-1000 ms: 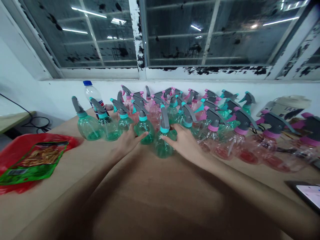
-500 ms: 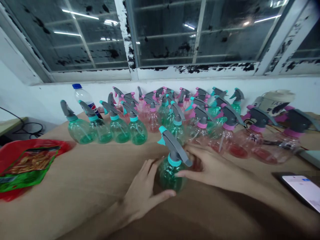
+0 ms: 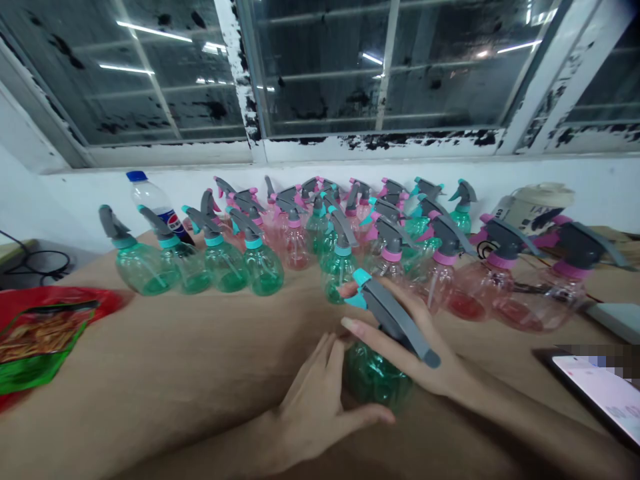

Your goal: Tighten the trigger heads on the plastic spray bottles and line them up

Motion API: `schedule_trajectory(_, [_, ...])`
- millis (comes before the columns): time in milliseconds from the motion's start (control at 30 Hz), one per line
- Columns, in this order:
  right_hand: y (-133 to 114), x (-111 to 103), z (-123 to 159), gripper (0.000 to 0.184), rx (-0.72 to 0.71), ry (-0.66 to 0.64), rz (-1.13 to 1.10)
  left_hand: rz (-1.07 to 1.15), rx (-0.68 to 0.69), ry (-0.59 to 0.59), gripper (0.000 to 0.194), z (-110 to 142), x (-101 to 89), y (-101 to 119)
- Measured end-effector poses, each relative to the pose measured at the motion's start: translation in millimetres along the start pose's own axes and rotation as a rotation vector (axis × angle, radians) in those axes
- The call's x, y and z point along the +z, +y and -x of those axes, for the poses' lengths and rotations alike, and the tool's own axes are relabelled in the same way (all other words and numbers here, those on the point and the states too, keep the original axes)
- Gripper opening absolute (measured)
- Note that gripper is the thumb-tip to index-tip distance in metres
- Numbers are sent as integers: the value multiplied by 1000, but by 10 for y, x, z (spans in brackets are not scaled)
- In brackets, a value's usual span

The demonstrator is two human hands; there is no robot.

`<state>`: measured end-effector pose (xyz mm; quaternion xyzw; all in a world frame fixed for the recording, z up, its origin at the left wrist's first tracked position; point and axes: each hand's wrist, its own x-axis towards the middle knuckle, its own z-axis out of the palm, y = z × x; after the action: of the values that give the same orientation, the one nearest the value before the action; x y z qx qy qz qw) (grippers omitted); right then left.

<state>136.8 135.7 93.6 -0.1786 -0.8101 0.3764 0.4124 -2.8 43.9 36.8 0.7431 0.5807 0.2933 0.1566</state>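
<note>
A green see-through spray bottle (image 3: 377, 377) with a grey and turquoise spray head stands tilted close to me on the table. My left hand (image 3: 320, 407) cups its lower body, thumb across the near side and fingers along the left. Up at the neck, my right hand (image 3: 415, 340) is wrapped round it under the spray head, with the thumb in front and the fingers behind. The turquoise collar is hidden by this hand. Just beyond stands another green spray bottle (image 3: 337, 273), partly covered by my right fingers.
Several green spray bottles (image 3: 230, 267) stand at left, with pink spray bottles (image 3: 480, 293) at right and more behind. A red and green snack bag (image 3: 45, 333) lies at left, a phone (image 3: 595, 387) at right. A cola bottle (image 3: 155, 200) stands near the wall.
My right hand has moved from the bottle's body up round its neck, hiding the collar. The held bottle and both hands sit farther right and lower in view; the background has shifted left.
</note>
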Motion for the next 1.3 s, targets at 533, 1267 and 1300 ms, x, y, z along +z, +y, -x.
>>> schedule_trajectory(533, [138, -75, -78, 16, -17, 66, 31, -551, 78, -56, 38, -119, -70, -634])
schedule_trajectory(1267, [42, -112, -76, 6, 3, 31, 75, -561, 90, -32, 39, -111, -69, -640])
schedule_trajectory(1300, [41, -113, -74, 7, 0, 36, 82, -558, 90, -29, 39, -111, -71, -638])
